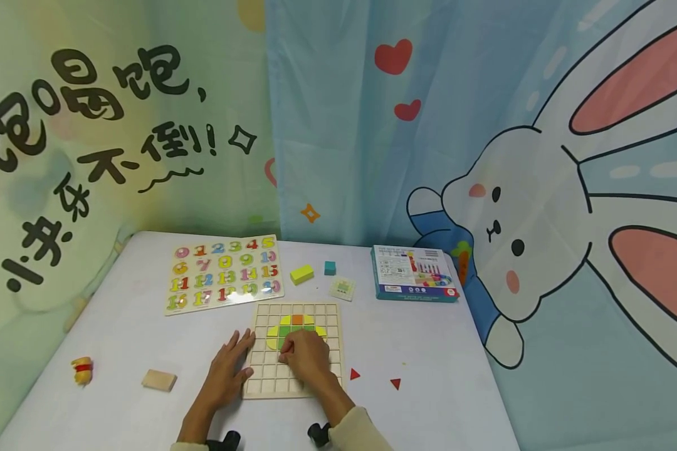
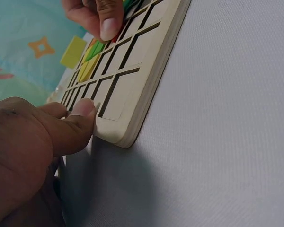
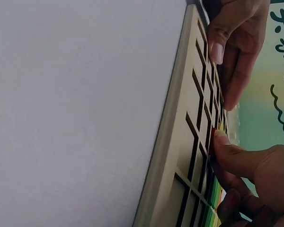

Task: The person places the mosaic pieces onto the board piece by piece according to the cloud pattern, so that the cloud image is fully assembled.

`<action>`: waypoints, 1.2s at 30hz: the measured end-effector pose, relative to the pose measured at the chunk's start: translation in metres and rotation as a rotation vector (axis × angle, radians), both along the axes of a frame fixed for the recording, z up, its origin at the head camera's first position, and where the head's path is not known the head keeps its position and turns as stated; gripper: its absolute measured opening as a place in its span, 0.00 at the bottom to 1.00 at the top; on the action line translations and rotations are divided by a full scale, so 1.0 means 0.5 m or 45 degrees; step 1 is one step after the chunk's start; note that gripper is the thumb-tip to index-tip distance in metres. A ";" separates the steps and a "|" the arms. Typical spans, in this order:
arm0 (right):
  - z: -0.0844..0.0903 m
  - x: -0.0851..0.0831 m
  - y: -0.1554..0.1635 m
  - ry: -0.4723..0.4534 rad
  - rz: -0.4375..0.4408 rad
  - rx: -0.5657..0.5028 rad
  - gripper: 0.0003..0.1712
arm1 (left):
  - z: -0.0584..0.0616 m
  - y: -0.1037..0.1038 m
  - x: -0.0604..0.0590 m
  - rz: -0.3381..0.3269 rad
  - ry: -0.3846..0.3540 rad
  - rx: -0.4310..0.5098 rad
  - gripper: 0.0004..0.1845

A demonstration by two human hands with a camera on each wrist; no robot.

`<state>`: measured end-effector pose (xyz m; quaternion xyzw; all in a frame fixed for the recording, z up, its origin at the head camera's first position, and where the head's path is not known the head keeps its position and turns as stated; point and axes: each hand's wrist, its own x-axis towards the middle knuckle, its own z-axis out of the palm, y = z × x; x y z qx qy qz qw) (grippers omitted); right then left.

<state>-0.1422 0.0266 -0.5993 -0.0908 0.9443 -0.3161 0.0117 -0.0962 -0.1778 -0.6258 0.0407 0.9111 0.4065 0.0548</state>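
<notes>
A wooden grid board [image 1: 267,383] lies on the white table, with yellow, green and orange tiles [image 1: 297,320] set in its upper middle squares. My left hand [image 1: 228,371] rests against the board's left edge, fingers extended; in the left wrist view its thumb [image 2: 83,111] touches the rim near a corner. Over the middle of the board, my right hand [image 1: 307,358] pinches a small red tile [image 3: 212,142] between thumb and fingers, close to the grid. Most of that tile is hidden by the fingers. Two red triangle tiles [image 1: 355,374] [image 1: 395,383] lie to the board's right.
Behind the board are a number puzzle board [image 1: 225,275], a yellow block [image 1: 301,274], a teal cube [image 1: 330,268], a small pale square card [image 1: 343,288] and a box [image 1: 414,274]. At left lie a wooden block [image 1: 159,380] and a small bear figure [image 1: 82,371].
</notes>
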 end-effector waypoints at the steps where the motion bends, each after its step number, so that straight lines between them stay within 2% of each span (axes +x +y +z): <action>1: 0.001 0.002 0.000 -0.003 0.003 0.003 0.13 | 0.000 0.000 0.000 0.001 -0.001 -0.001 0.41; 12: 0.005 0.017 0.008 -0.028 0.011 -0.066 0.06 | -0.002 -0.002 0.000 0.005 0.003 0.006 0.41; 15: 0.006 0.018 0.021 -0.054 -0.002 -0.124 0.08 | -0.003 -0.002 0.001 0.009 0.007 0.000 0.41; 19: 0.014 0.028 0.060 -0.062 -0.064 -0.214 0.13 | -0.001 0.000 0.002 0.008 0.007 0.007 0.41; 23: 0.024 0.046 0.128 -0.079 -0.156 -0.272 0.16 | 0.000 0.002 0.004 0.011 0.015 0.009 0.41; 26: 0.023 0.061 0.186 -0.090 -0.269 -0.247 0.19 | 0.000 0.002 0.004 0.008 0.034 0.003 0.41; 30: 0.010 0.083 0.247 -0.098 -0.429 -0.116 0.20 | -0.002 0.001 0.003 0.001 0.069 -0.010 0.40; 32: 0.000 0.095 0.266 -0.109 -0.477 -0.054 0.20 | -0.003 0.001 0.003 0.000 0.079 -0.012 0.40; 36: -0.018 0.111 0.283 -0.088 -0.499 0.002 0.17 | -0.003 0.002 0.004 -0.003 0.073 -0.016 0.40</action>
